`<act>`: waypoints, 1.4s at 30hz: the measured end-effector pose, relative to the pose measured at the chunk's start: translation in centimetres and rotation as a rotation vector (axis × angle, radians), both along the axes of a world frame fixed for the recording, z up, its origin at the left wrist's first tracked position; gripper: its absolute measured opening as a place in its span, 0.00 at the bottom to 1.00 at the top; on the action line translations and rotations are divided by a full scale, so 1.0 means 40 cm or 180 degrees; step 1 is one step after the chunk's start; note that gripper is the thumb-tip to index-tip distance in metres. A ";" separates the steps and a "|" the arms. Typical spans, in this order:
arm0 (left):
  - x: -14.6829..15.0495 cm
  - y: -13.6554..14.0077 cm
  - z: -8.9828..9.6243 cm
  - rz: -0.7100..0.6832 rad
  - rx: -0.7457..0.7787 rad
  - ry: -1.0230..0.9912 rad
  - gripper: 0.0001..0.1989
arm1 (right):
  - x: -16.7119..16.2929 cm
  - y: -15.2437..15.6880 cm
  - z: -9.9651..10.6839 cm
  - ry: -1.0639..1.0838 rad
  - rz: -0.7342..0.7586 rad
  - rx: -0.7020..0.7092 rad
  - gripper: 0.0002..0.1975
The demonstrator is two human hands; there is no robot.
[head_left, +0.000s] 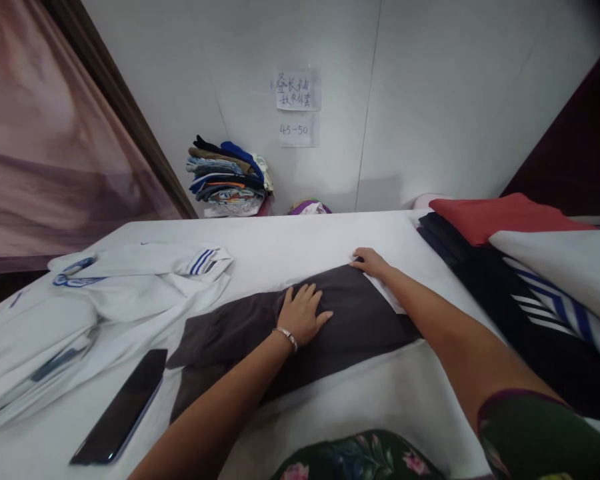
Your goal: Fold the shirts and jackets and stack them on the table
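Note:
A dark grey-brown garment (350, 300) lies across the white table in front of me. Its left end divides into two overlapping parts, like sleeves or legs; which they are I cannot tell. My left hand (301, 315), with a bracelet at the wrist, rests flat on the middle of the cloth, fingers spread. At the garment's far right corner, my right hand (373, 263) has its fingers bent around the edge and pinches the cloth. A white strip shows along the right edge, partly behind my right forearm.
Left of the garment lie a white top (130, 287) with blue stripes and a black phone (123, 407). Folded clothes, a red one (510, 217) on top, are stacked on the right. Behind the table (300, 240) stands another clothes pile (230, 177); paper notes (299, 90) hang on the wall.

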State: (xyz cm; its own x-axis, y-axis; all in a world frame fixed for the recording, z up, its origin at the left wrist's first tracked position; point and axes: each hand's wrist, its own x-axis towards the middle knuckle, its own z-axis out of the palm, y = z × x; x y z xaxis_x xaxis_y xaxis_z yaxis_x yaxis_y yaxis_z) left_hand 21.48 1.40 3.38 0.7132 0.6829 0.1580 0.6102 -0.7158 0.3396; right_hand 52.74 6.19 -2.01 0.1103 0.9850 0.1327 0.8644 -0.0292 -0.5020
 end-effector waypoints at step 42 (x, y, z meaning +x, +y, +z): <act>0.076 -0.138 -0.025 -0.0538 0.0912 0.0652 0.14 | -0.096 -0.583 0.034 -0.1527 -0.0344 -0.0049 0.04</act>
State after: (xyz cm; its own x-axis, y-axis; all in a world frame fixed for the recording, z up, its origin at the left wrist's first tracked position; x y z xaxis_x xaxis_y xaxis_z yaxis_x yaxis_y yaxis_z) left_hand 24.50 -4.11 2.39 0.8484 0.5021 0.1679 0.5101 -0.8601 -0.0055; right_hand 48.90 -17.13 -0.63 0.1419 0.9735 0.1792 0.9897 -0.1356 -0.0468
